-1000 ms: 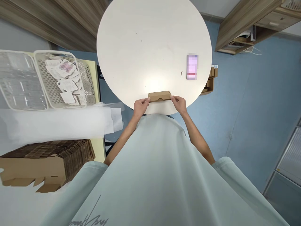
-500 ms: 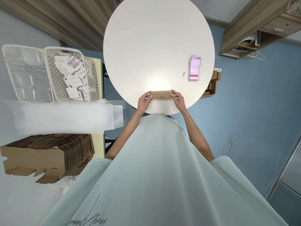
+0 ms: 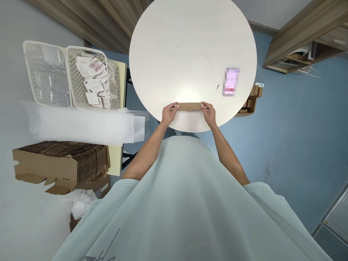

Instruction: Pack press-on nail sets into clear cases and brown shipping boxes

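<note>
A small brown cardboard box (image 3: pixel 189 106) lies at the near side of the round white table (image 3: pixel 190 47), its long front side facing me. My left hand (image 3: pixel 169 112) grips its left end between thumb and fingers. At the opposite end, my right hand (image 3: pixel 208 113) pinches the box the same way. The front side shows a faint half-round notch, and the box looks closed. What is inside it cannot be seen.
A blurred pink phone-like item (image 3: pixel 231 82) lies right on the table. To the left stand a basket of white packets (image 3: pixel 91 79), a clear bin (image 3: pixel 49 76), white sheets (image 3: pixel 81 123) and stacked flat cartons (image 3: pixel 59 163). Brown boxes (image 3: pixel 250 103) sit beyond the table's right edge.
The view has shifted, so the surroundings appear farther right. Both hands keep hold of the cardboard box; its top face shows less and its front looks flatter to me.
</note>
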Available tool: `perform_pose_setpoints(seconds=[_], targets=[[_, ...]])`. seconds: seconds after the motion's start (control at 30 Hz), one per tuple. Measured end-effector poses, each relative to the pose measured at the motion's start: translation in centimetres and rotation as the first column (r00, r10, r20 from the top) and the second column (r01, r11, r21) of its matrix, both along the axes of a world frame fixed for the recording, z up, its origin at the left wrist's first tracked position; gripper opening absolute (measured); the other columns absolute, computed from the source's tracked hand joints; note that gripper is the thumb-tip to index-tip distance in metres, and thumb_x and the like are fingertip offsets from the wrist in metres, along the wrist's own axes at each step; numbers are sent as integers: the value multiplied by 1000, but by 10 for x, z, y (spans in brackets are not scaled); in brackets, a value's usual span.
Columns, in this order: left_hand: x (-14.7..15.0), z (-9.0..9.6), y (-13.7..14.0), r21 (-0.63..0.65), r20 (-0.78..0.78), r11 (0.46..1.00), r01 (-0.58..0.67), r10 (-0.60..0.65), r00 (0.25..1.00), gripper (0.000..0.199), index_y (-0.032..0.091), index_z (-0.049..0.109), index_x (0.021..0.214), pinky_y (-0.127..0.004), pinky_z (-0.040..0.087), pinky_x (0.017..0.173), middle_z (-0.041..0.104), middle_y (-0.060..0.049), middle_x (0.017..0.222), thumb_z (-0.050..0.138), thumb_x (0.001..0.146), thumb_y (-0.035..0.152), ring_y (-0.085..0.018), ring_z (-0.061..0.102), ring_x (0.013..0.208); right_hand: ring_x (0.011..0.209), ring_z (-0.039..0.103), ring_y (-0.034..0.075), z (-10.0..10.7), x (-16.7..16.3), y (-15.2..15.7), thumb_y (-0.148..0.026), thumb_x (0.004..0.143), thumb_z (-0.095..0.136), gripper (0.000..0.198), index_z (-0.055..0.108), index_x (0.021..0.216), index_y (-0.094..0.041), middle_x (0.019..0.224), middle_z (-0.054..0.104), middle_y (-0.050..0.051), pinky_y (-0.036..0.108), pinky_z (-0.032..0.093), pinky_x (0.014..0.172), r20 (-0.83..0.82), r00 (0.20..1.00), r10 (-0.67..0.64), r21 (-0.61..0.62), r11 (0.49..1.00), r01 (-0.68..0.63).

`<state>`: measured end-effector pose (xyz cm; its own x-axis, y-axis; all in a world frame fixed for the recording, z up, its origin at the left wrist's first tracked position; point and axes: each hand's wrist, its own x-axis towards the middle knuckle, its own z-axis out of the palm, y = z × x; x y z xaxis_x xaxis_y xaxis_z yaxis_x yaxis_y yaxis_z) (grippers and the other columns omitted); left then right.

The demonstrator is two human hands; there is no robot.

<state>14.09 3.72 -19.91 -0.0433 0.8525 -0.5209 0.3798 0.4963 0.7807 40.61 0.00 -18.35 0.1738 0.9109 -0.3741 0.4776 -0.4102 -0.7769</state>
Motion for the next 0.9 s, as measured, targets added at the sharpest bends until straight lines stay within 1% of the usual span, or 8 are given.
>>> perform_pose_setpoints(seconds=[0.2, 0.37, 0.47, 0.53, 0.67, 0.77, 0.83, 0.9], targets=[[4, 1, 1, -1, 3, 1000, -4, 4, 1000, 44, 19, 85, 134, -40, 68, 96, 85, -13, 123, 78, 102, 47, -25, 80, 102, 139, 73, 25, -2, -7, -3, -55, 121, 42, 56, 76, 149, -21, 154, 75, 19, 41, 61, 120, 45, 998, -34, 29, 999, 33], [0, 15, -19, -55, 74, 998, -18, 22, 997, 45, 17, 82, 135, -42, 70, 96, 83, -15, 128, 85, 99, 44, -27, 81, 108, 142, 73, 24, -4, -11, -32, -62, 118, 44, 63, 74, 153, -19, 155, 75, 19, 42, 59, 124, -14, 995, -97, -13, 995, 96], [-5, 23, -42, -135, 116, 991, 0, 16, 993, 54, 14, 76, 145, -44, 68, 106, 80, -18, 141, 88, 97, 36, -28, 81, 117, 137, 76, 29, -10, -13, -61, -69, 110, 59, 71, 74, 152, -15, 153, 77, 22, 47, 59, 126, -132, 971, -199, -20, 980, 199], [-5, 26, -61, -223, 141, 975, -28, 60, 988, 59, 11, 73, 149, -44, 65, 113, 76, -21, 150, 90, 96, 31, -29, 80, 124, 139, 76, 34, -15, -16, -82, -70, 101, 70, 72, 77, 144, -13, 152, 77, 25, 51, 58, 128, -200, 938, -285, -57, 959, 279], [-1, 28, -104, -369, 183, 929, -35, 110, 977, 49, 11, 79, 134, -50, 64, 117, 80, -22, 144, 95, 90, 25, -35, 77, 134, 136, 77, 36, -22, -23, -120, -57, 83, 88, 48, 79, 112, -20, 142, 83, 21, 58, 55, 130, -282, 873, -399, -204, 914, 351], [1, 30, -135, -380, 202, 924, -32, 116, 972, 46, 11, 81, 129, -54, 65, 115, 80, -23, 146, 98, 87, 23, -38, 77, 136, 132, 78, 34, -22, -27, -145, -52, 77, 92, 42, 70, 101, -24, 131, 85, 17, 58, 57, 127, -290, 845, -449, -251, 888, 385], [2, 33, -154, -373, 218, 927, -38, 127, 968, 47, 11, 80, 133, -51, 66, 114, 76, -25, 152, 97, 90, 22, -36, 77, 137, 127, 79, 32, -18, -26, -161, -53, 77, 92, 45, 66, 101, -26, 122, 86, 14, 59, 62, 121, -291, 837, -463, -262, 880, 396], [3, 36, -171, -370, 240, 928, -45, 142, 960, 51, 12, 76, 141, -48, 67, 112, 76, -24, 153, 95, 95, 25, -33, 80, 130, 115, 82, 28, -10, -22, -178, -56, 78, 93, 49, 63, 104, -27, 110, 85, 9, 56, 67, 112, -303, 830, -469, -283, 876, 391]])
